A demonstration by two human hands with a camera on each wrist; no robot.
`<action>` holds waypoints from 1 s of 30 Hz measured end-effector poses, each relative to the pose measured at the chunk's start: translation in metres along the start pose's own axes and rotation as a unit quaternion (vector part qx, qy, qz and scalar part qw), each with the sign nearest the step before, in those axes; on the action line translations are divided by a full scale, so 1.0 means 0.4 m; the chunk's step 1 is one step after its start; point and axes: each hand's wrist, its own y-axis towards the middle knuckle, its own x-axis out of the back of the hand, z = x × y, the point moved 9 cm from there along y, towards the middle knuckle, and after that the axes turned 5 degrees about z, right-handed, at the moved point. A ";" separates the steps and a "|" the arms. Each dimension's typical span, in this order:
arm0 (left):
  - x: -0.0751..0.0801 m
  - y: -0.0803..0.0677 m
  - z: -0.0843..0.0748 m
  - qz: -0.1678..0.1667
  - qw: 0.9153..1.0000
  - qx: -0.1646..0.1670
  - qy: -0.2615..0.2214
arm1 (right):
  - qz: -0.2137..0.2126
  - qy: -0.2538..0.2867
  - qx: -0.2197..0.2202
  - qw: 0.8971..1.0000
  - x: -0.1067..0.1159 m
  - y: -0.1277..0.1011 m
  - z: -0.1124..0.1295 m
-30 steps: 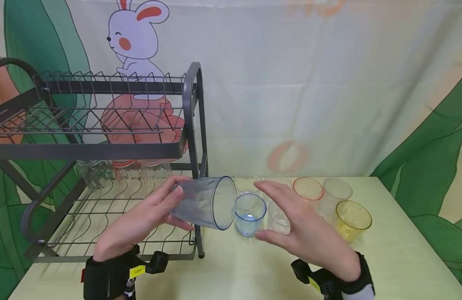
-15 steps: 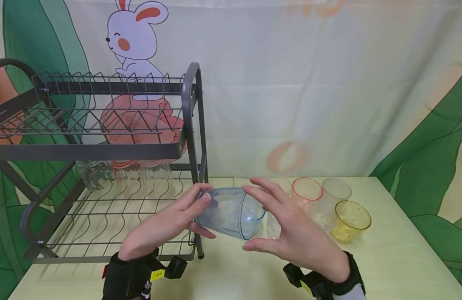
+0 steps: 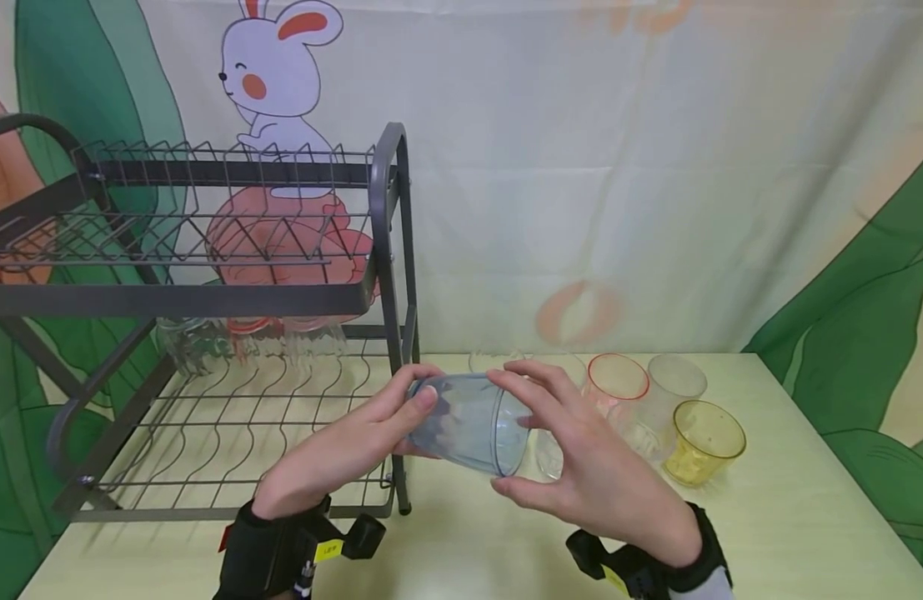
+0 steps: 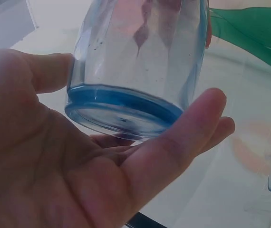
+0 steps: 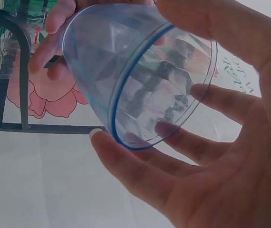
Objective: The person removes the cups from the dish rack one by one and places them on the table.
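In the head view, a blue-tinted cup [image 3: 469, 423] is held on its side above the table [image 3: 791, 517], just in front of the rack [image 3: 206, 300], gripped at its base by the left hand [image 3: 341, 454] and at its rim by the right hand [image 3: 596, 475]. In the left wrist view, the base is pinched between thumb and fingers [image 4: 183, 137]. In the right wrist view, the rim is loosely encircled by curled fingers [image 5: 192, 142].

Cup [image 3: 469, 421] between hands — rack [image 3: 206, 333] left
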 end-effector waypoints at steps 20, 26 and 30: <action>0.032 -0.009 0.026 0.000 0.998 0.012 0.057 | 0.042 -0.045 -0.019 0.998 -0.021 -0.004 -0.015; 0.077 -0.030 0.043 -0.052 0.995 0.040 0.072 | 0.101 -0.072 -0.067 0.990 -0.061 -0.012 -0.040; 0.105 -0.044 0.042 -0.074 0.992 0.039 0.091 | 0.167 -0.073 -0.096 0.978 -0.104 -0.020 -0.056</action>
